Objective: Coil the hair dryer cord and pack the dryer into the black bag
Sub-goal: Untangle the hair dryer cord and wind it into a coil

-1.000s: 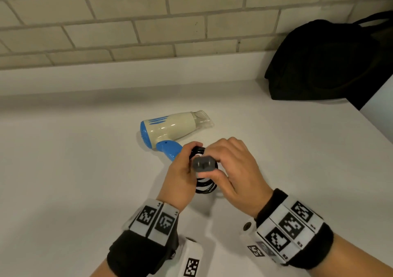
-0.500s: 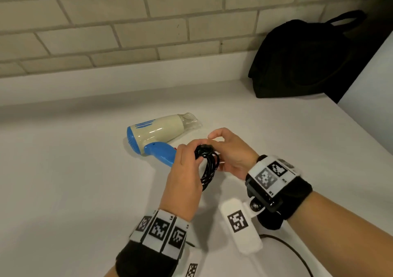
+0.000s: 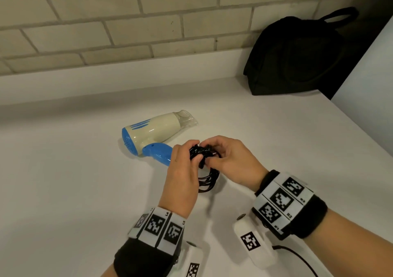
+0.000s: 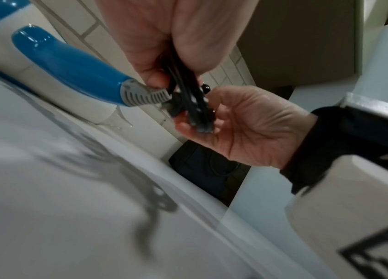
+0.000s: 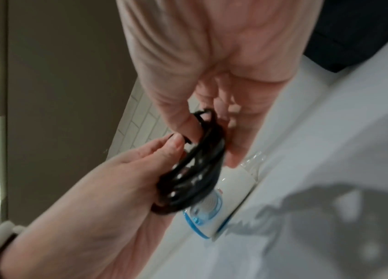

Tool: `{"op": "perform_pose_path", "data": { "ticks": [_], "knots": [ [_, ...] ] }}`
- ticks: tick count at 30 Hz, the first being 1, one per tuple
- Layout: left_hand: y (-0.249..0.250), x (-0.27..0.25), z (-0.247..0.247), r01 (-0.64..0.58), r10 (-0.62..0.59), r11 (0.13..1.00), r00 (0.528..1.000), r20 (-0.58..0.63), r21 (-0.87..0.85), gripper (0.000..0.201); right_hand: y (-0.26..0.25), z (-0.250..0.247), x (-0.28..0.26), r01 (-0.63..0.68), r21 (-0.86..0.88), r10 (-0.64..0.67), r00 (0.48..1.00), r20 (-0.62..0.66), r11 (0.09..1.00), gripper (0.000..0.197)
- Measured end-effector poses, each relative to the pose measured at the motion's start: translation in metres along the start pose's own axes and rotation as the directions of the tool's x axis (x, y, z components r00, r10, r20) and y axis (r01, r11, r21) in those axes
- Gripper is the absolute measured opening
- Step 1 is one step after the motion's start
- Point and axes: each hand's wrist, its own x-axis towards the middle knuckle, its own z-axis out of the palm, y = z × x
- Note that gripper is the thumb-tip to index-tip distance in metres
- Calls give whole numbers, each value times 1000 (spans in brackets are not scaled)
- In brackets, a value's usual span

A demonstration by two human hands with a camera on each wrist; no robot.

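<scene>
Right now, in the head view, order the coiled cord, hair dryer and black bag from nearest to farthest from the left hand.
1. Coiled cord: gripped in the left hand.
2. Hair dryer: on the counter just beyond.
3. Black bag: far right, against the wall.

Plug hidden among the hands (image 3: 204, 159) — black bag (image 3: 297, 57) half in shadow.

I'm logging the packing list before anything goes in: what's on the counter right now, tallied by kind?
Hair dryer, cream body and blue handle, lying on the white counter: 1
Coiled black cord, gripped by the left hand and right hand: 1
Black bag, against the wall at far right: 1
Total: 3
</scene>
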Motion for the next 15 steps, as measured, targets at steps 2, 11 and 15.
{"op": "perform_pose_path", "data": {
  "ticks": [2, 11, 15],
  "knots": [
    [0, 2, -1, -17, 17, 999, 1000, 23, 29, 30, 3, 1, 0, -32, 149, 33, 999, -7, 988, 32],
    [4, 5, -20, 317, -274, 909, 944, 183, -271, 48, 12, 13, -2, 29, 404, 28, 991, -134, 914, 31],
    [3, 5, -22, 382, -366, 835, 923, 118, -397, 55, 10, 22, 2, 100, 273, -49, 981, -189, 957, 31]
  ]
}}
